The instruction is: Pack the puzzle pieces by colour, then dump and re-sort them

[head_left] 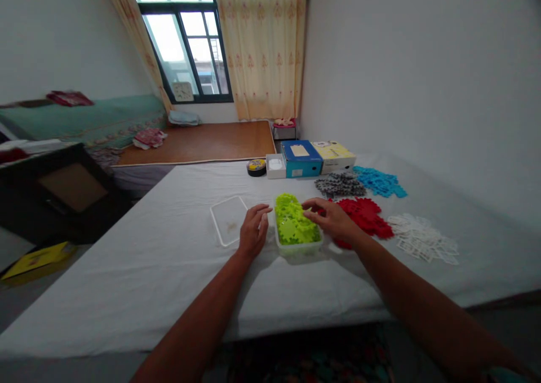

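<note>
A clear plastic container (299, 249) heaped with lime-green pieces (291, 219) stands on the white-covered table (169, 270). My left hand (254, 230) is just left of it, fingers apart and holding nothing. Over the container's right edge, my right hand (332, 218) reaches toward the green pieces with its fingers apart; whether the fingertips touch them is unclear. The clear lid (228, 219) lies flat to the left, partly behind my left hand. Red pieces (367, 217) are heaped beyond my right hand, which hides part of them.
White pieces (422, 237), grey pieces (340, 185) and blue pieces (380, 181) lie in piles at the right. Along the back stand a blue box (301, 160), a yellow-and-white box (333, 156), a small white box (276, 170) and a black round tin (256, 170).
</note>
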Demonstrator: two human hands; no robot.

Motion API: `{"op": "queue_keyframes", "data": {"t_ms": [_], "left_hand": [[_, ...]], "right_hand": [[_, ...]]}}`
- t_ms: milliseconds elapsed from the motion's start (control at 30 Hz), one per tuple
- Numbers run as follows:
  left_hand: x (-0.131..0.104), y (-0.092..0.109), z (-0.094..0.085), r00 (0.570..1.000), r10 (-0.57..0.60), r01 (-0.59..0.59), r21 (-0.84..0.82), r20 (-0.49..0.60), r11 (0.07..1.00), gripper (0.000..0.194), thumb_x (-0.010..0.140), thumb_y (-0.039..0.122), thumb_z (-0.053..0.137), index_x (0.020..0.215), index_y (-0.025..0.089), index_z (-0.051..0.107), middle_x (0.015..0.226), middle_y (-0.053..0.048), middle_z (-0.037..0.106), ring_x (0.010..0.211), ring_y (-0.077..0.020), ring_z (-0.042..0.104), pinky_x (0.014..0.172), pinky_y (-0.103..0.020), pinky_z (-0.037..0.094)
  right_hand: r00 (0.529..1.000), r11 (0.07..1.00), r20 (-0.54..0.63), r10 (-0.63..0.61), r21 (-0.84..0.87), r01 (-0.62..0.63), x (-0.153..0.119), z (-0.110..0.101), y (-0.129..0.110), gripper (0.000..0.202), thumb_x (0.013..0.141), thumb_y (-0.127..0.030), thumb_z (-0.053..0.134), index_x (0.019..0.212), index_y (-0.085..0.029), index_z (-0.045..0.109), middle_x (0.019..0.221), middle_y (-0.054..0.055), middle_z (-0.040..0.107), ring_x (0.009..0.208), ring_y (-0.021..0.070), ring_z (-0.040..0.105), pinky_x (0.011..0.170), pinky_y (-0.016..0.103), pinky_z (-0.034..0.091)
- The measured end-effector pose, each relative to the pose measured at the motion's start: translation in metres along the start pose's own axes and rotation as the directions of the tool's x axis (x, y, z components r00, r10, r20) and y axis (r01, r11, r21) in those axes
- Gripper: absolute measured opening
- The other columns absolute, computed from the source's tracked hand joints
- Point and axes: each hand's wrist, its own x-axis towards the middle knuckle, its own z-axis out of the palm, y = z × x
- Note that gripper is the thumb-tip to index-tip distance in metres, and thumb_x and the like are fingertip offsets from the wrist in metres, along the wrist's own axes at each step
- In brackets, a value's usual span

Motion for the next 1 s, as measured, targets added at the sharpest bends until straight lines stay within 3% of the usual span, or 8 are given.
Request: {"op": "queue_keyframes", "data": {"t_ms": [233, 300, 367, 433, 533, 633, 867, 1000], "left_hand": [[0.005, 0.005, -0.003, 1.000, -0.008, 0.008, -0.015, 0.008, 1.000, 0.031, 0.098, 0.028, 0.038, 0.113, 0.020, 0.065, 0.115, -0.009, 0.063, 0.113, -0.0184, 0.056, 0.102, -0.038, 0.046], [0.008, 0.008, -0.010, 0.998, -0.059, 0.059, 0.066, 0.006, 0.996, 0.030, 0.097, 0.025, 0.039, 0.113, 0.020, 0.065, 0.114, -0.009, 0.064, 0.112, -0.0187, 0.056, 0.101, -0.037, 0.045], [0.012, 0.012, -0.022, 0.982, -0.163, 0.139, 0.227, 0.091, 0.964, 0.029, 0.095, 0.023, 0.042, 0.111, 0.020, 0.065, 0.112, -0.009, 0.065, 0.109, -0.0202, 0.057, 0.099, -0.038, 0.045], [0.015, 0.017, -0.035, 0.912, -0.308, 0.162, 0.452, 0.270, 0.877, 0.026, 0.092, 0.025, 0.047, 0.108, 0.021, 0.067, 0.110, -0.009, 0.067, 0.106, -0.0239, 0.058, 0.094, -0.041, 0.046], [0.013, 0.025, -0.052, 0.739, -0.491, 0.038, 0.698, 0.462, 0.715, 0.025, 0.087, 0.031, 0.055, 0.105, 0.020, 0.068, 0.107, -0.012, 0.067, 0.104, -0.0301, 0.060, 0.087, -0.047, 0.047], [0.008, 0.028, -0.060, 0.678, -0.548, -0.036, 0.766, 0.490, 0.642, 0.029, 0.084, 0.030, 0.057, 0.110, 0.018, 0.065, 0.110, -0.014, 0.066, 0.104, -0.0307, 0.060, 0.084, -0.045, 0.047], [0.003, 0.017, -0.070, 0.677, -0.514, -0.097, 0.756, 0.527, 0.647, 0.036, 0.080, 0.020, 0.056, 0.115, 0.019, 0.064, 0.112, -0.014, 0.065, 0.106, -0.0290, 0.059, 0.082, -0.041, 0.048], [0.012, 0.009, -0.088, 0.785, -0.477, 0.054, 0.722, 0.396, 0.689, 0.029, 0.081, 0.025, 0.055, 0.108, 0.024, 0.066, 0.111, -0.008, 0.064, 0.100, -0.0240, 0.061, 0.071, -0.032, 0.048]], "right_hand": [[0.993, 0.963, 0.041, -0.110, -0.241, 0.117, -0.001, 0.009, 0.014, 0.030, 0.082, -0.036, 0.068, 0.109, -0.022, 0.072, 0.108, 0.009, 0.072, 0.099, 0.0260, 0.060, 0.090, 0.042, 0.046], [0.988, 0.962, 0.042, -0.152, -0.225, 0.157, 0.002, 0.017, 0.012, 0.031, 0.083, -0.038, 0.068, 0.110, -0.024, 0.072, 0.109, 0.008, 0.072, 0.102, 0.0263, 0.059, 0.091, 0.042, 0.046], [0.982, 0.959, 0.039, -0.184, -0.210, 0.188, 0.005, 0.024, 0.009, 0.030, 0.084, -0.040, 0.067, 0.109, -0.025, 0.072, 0.110, 0.008, 0.072, 0.105, 0.0265, 0.058, 0.092, 0.043, 0.046], [0.976, 0.956, 0.043, -0.212, -0.198, 0.216, 0.005, 0.028, 0.008, 0.027, 0.086, -0.040, 0.064, 0.108, -0.026, 0.073, 0.110, 0.007, 0.072, 0.107, 0.0266, 0.057, 0.094, 0.045, 0.045], [0.972, 0.956, 0.006, -0.234, -0.179, 0.231, 0.001, 0.030, 0.011, 0.025, 0.088, -0.039, 0.061, 0.106, -0.026, 0.073, 0.112, 0.007, 0.071, 0.109, 0.0264, 0.057, 0.095, 0.047, 0.045], [0.972, 0.964, -0.073, -0.224, -0.161, 0.210, -0.006, 0.030, 0.016, 0.024, 0.089, -0.036, 0.059, 0.104, -0.023, 0.072, 0.113, 0.009, 0.071, 0.108, 0.0255, 0.059, 0.096, 0.047, 0.044], [0.951, 0.976, -0.226, -0.211, -0.104, 0.192, -0.025, 0.022, 0.009, 0.019, 0.089, -0.026, 0.054, 0.098, -0.023, 0.070, 0.108, 0.008, 0.072, 0.103, 0.0225, 0.063, 0.094, 0.044, 0.047], [0.932, 0.980, -0.306, -0.193, -0.097, 0.171, -0.038, 0.016, -0.002, 0.019, 0.088, -0.024, 0.054, 0.099, -0.023, 0.069, 0.107, 0.007, 0.071, 0.102, 0.0221, 0.063, 0.093, 0.043, 0.048]]}}
